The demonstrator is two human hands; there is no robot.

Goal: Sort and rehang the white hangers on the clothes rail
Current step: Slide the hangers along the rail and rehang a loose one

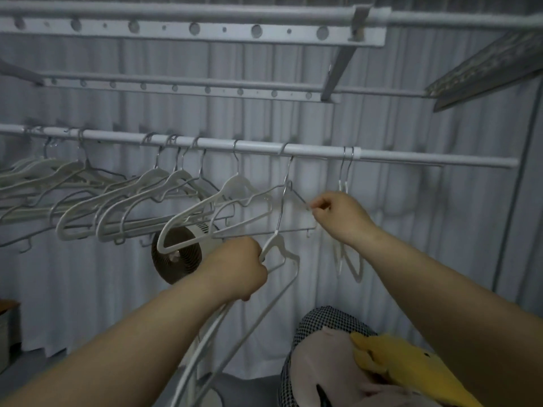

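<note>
A white clothes rail runs across the middle. Several white hangers hang crowded on its left half, tilted toward me. My left hand grips a bundle of white hangers held below the rail, their long bars trailing down toward the floor. My right hand pinches the right shoulder of a thin wire hanger whose hook sits on the rail. Two more white hangers hang edge-on just behind my right wrist.
Two perforated bars of a drying rack run overhead. A round fan stands behind the hangers. A white curtain covers the back. A checkered cushion with a yellow plush lies at lower right, a box at far left.
</note>
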